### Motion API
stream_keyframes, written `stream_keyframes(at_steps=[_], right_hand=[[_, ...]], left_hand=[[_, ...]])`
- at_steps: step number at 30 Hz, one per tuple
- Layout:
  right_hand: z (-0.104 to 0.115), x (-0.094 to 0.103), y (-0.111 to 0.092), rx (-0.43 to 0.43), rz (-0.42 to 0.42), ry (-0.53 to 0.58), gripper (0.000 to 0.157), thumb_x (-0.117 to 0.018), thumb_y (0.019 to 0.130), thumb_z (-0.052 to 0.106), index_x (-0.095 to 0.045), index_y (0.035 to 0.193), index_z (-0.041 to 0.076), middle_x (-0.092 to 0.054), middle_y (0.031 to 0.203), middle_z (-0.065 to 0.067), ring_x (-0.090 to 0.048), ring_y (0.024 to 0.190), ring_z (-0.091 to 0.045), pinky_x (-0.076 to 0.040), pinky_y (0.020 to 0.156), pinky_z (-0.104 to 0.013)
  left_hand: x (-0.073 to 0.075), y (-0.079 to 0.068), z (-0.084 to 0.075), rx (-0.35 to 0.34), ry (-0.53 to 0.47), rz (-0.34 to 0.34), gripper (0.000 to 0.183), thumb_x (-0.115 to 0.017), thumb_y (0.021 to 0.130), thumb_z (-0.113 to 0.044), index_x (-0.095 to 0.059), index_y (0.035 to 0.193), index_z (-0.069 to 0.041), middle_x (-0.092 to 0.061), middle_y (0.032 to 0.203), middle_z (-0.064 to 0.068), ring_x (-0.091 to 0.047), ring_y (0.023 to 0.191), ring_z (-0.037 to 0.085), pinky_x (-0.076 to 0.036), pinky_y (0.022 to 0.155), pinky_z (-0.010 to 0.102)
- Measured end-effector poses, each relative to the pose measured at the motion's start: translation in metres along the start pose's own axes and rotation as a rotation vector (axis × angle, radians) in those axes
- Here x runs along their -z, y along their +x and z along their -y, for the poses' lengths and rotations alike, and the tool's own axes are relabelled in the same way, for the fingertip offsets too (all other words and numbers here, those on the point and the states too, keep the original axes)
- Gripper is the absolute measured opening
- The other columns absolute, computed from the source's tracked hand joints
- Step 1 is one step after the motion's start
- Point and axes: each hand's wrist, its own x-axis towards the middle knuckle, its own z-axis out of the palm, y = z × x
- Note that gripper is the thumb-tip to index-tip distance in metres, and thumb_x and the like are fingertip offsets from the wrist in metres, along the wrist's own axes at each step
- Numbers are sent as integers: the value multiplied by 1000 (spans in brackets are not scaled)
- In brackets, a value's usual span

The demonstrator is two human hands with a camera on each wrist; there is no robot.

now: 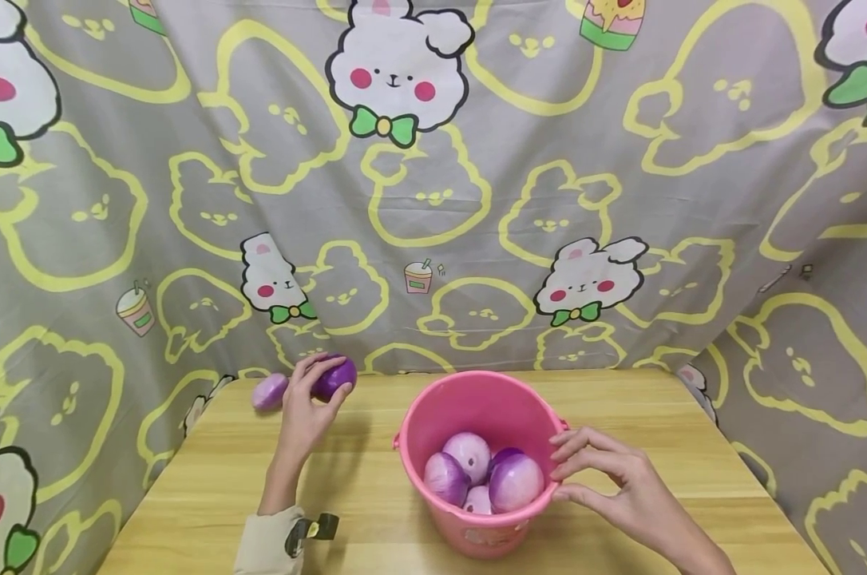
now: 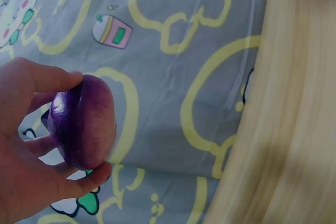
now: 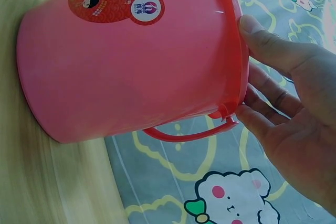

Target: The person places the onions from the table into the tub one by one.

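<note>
A glossy purple onion (image 1: 337, 378) is pinched between the thumb and fingers of my left hand (image 1: 306, 406), at the far left of the table. In the left wrist view, that onion (image 2: 86, 121) is dark purple on one side and paler on the other. A paler purple onion (image 1: 269, 392) lies on the table just left of the hand. My right hand (image 1: 616, 479) holds the right rim of a pink bucket (image 1: 469, 523) with thumb and fingertips. Inside lie several purple-and-white onions (image 1: 516, 483), partly covering one another.
The bucket stands upright on a wood-grain table (image 1: 376, 447). Its handle (image 3: 191, 136) hangs down by the rim. A grey curtain (image 1: 433, 216) with rabbit patterns hangs close behind the table and at both sides.
</note>
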Motion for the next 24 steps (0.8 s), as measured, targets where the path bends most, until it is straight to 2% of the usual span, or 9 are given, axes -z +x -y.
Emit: stream_keyframes(at_steps=[6, 13, 24], right_hand=[[0, 0, 0, -11, -4, -7, 42, -89, 68, -7, -77, 101, 16, -70, 110, -4, -63, 116, -22, -43, 111, -27], [0, 0, 0, -5, -5, -8, 42, -89, 69, -6, -77, 101, 16, -69, 111, -5, -63, 117, -25, -43, 111, -27], [-2, 0, -1, -3, -1, -7, 41, -89, 69, -6, -77, 101, 16, -69, 111, -4, -63, 116, -24, -43, 111, -27]], left_hand=[[3, 3, -7, -18, 16, 7, 39, -85, 83, -7, -73, 121, -8, -55, 138, 21, -50, 131, 41, -50, 97, 65], [6, 3, -17, -21, 13, -5, 40, -86, 82, -6, -74, 120, -10, -56, 138, 20, -52, 129, 39, -48, 99, 63], [10, 2, -23, -38, 27, -10, 42, -85, 82, -4, -74, 121, -11, -55, 140, 18, -53, 129, 38, -50, 98, 63]])
